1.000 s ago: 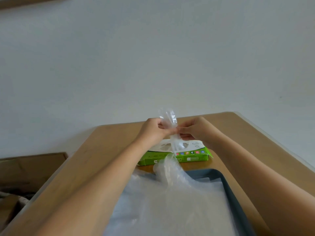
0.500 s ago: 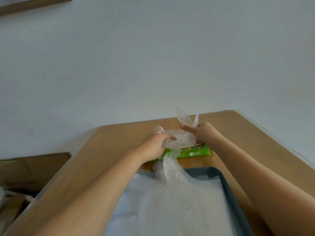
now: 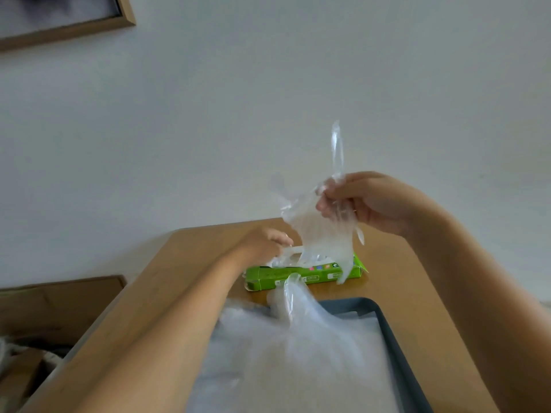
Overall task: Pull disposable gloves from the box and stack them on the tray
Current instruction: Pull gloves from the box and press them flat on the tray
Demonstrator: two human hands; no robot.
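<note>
A green glove box point(image 3: 304, 275) lies flat on the wooden table just beyond the tray. My right hand point(image 3: 369, 201) is raised above the box and grips a clear disposable glove point(image 3: 316, 231), which hangs down to the box top. My left hand point(image 3: 265, 242) rests on the box's top at its opening, fingers curled at the plastic there; whether it pinches anything is hidden. A pile of clear gloves point(image 3: 292, 347) fills the dark grey tray point(image 3: 396, 338) in front of me.
The wooden table point(image 3: 185, 269) ends at a white wall behind the box. Brown cardboard point(image 3: 56, 305) sits lower at the left beside the table. A framed picture point(image 3: 62, 19) hangs at the top left.
My right hand has lifted up and to the right, drawing the glove out of the box. My left hand has stayed down on the box top.
</note>
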